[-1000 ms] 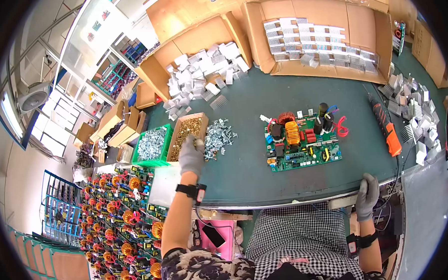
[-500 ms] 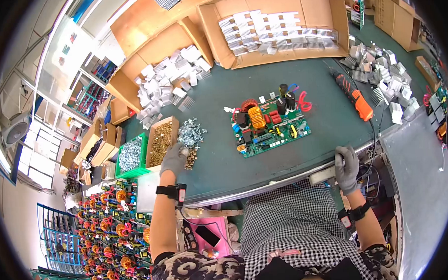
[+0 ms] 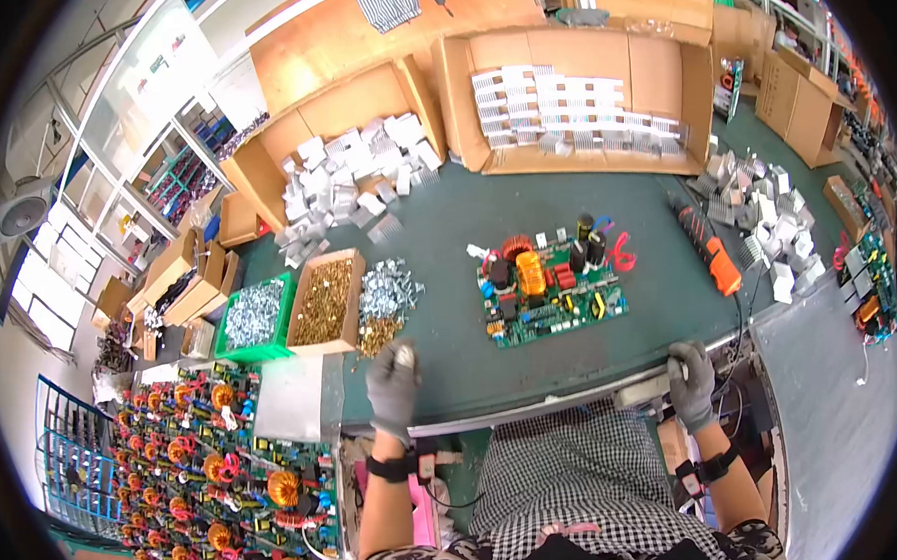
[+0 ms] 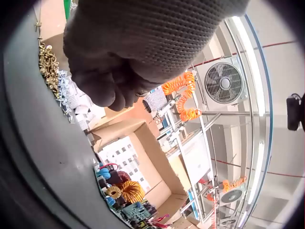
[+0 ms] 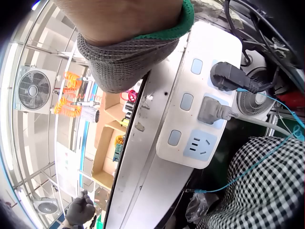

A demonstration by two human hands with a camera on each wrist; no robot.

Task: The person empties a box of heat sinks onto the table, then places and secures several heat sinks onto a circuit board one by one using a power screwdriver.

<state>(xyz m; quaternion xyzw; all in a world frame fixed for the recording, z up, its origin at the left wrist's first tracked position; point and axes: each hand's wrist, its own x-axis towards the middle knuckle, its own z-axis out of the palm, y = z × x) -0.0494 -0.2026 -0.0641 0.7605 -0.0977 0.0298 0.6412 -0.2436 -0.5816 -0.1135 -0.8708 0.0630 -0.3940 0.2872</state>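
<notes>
I had the left hand (image 3: 393, 387) curled at the circuit board's (image 3: 554, 295) eight o'clock, near brass screws (image 3: 379, 335), its contents impossible to tell; the right hand (image 3: 691, 381), loosely curled, idled at four o'clock, by the table (image 3: 451, 330) edge.

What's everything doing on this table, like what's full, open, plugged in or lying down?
Green bin: full
Small cardboard box: open, holding brass screws
Circuit board: lying flat
Orange-and-black tool: lying down
Power strip: two plugs in, one socket free
Left hand: curled; can't tell if holding anything
Right hand: at table edge
</notes>
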